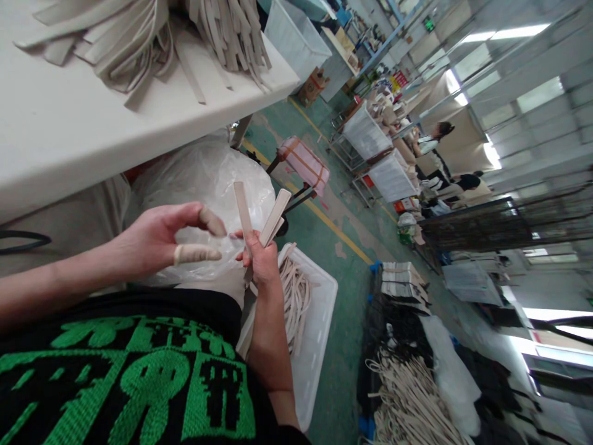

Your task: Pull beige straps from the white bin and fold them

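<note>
Flat, narrow beige strips [277,215], splayed in the right hand [264,261]'s grip.
The left hand [151,241] (pale covers [197,253] on two digits) hovers near, digits parted.

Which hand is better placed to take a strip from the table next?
Probably the left hand: it looks empty, its fingers apart, while the right hand holds strips.
</note>
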Action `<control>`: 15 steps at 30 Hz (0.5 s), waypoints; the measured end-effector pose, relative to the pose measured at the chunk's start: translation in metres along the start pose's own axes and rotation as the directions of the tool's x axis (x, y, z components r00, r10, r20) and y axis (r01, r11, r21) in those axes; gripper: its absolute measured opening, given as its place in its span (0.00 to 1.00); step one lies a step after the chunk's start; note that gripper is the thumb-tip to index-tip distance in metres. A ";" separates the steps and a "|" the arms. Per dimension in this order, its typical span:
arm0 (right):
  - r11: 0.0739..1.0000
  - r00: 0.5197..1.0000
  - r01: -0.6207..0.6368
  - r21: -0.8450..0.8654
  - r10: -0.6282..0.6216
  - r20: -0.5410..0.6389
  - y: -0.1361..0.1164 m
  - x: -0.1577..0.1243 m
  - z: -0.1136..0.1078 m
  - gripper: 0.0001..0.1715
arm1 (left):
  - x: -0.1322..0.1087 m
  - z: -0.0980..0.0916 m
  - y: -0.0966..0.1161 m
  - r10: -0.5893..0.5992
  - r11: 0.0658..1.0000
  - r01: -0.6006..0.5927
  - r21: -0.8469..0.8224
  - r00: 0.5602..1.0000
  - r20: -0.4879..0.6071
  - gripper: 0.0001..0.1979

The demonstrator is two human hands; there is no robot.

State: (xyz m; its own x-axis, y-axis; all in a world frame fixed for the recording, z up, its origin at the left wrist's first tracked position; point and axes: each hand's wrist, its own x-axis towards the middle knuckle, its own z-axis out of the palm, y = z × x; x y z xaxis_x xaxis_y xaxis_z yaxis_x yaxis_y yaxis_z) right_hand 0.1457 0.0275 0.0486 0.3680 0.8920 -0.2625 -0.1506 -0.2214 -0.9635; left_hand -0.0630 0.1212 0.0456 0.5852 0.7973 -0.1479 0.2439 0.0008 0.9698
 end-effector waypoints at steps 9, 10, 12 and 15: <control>0.997 0.999 0.029 -0.076 -0.027 0.020 -0.008 0.014 0.007 0.23 | 0.026 0.026 -0.040 -0.132 0.991 0.117 0.062 0.928 0.349 0.18; 0.997 1.000 0.026 -0.076 -0.027 -0.009 -0.006 0.021 0.007 0.22 | 0.023 0.026 -0.041 -0.139 0.990 0.136 0.032 0.923 0.358 0.17; 0.997 0.998 0.016 -0.070 -0.020 -0.063 -0.003 0.034 0.007 0.20 | 0.017 0.024 -0.041 -0.160 0.983 0.183 -0.026 0.915 0.369 0.17; 0.998 0.995 0.008 -0.064 -0.014 -0.102 0.001 0.051 0.007 0.19 | 0.010 0.021 -0.040 -0.213 0.940 0.298 -0.166 0.892 0.398 0.18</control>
State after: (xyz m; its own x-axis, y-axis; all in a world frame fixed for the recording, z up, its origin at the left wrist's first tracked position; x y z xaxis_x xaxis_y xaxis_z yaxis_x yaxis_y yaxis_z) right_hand 0.1580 0.0753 0.0350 0.4617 0.8503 -0.2527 -0.0884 -0.2394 -0.9669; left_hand -0.0507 0.1168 0.0014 0.7783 0.4711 -0.4152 0.2750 0.3388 0.8998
